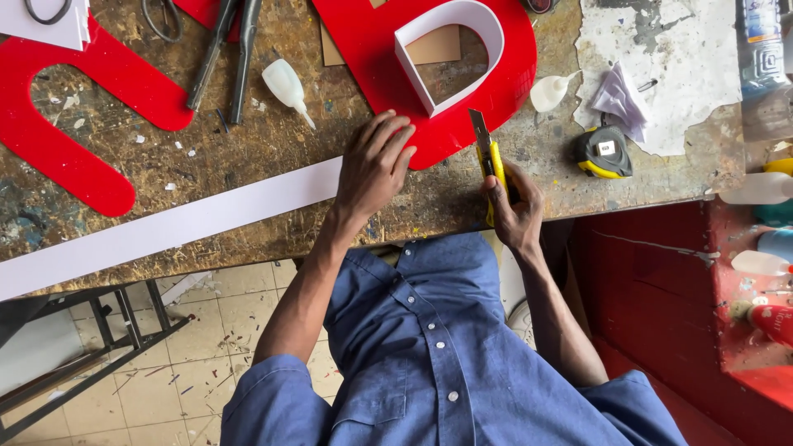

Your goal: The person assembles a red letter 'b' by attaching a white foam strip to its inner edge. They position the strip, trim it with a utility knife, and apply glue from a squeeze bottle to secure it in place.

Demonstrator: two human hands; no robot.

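1. We see the left hand lying flat on the worn wooden workbench, fingers slightly spread and stretched away from the person, pressing down on the near end of a long white strip.
2. The white strip has its long axis running across the bench, from the lower left edge of the view up and rightward to the left hand, where its end disappears under the palm.
3. The fingertips of that hand reach the lower edge of a red acrylic letter, which lies flat on the bench with a white rim piece standing on it.
4. The right hand is curled tightly around a yellow utility knife, fingers pressed together about the handle at the bench's near edge.
5. The knife's long axis runs almost straight away from the person, tilted a little to the left; its extended blade points away from the body, and its tip overlaps the edge of the red letter.
6. Just right of the knife we note a yellow and black tape measure, and beyond it a small white nozzle bottle.
7. Another white nozzle bottle lies left of the red letter, near dark pliers.
8. A second red acrylic shape lies at the far left of the bench.
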